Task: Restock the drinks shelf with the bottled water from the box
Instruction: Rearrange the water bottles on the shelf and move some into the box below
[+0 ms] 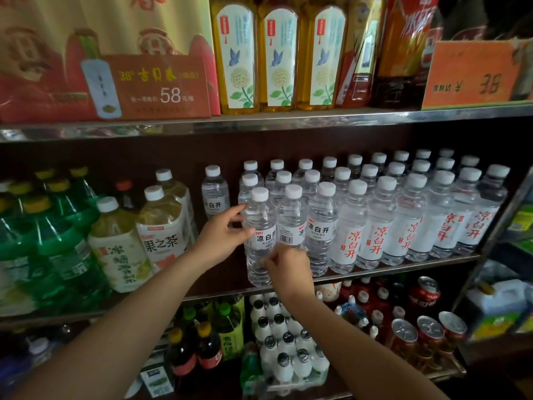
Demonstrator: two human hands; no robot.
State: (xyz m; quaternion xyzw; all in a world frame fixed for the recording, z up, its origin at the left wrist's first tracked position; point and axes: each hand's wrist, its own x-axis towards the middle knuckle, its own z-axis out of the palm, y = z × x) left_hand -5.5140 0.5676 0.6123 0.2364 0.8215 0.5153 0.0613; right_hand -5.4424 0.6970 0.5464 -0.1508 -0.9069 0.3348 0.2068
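Observation:
Several clear water bottles with white caps stand in rows on the middle shelf (375,273). The front-left water bottle (261,223) stands at the shelf's front edge. My left hand (222,235) holds its left side, thumb and fingers curled round it at label height. My right hand (288,269) is lower and in front of it, its fingers pinching the bottle's lower body just below the label. Beside it stands a second front bottle (292,217), turned so its barcode shows. One lone water bottle (215,192) stands further back to the left. The box is out of view.
Tea bottles (163,226) and green bottles (57,241) fill the middle shelf's left part. Yellow drink bottles (277,59) and price cards sit on the upper shelf. Cola, white-bottled drinks and cans (427,333) crowd the lower shelf. A metal upright (499,226) bounds the right.

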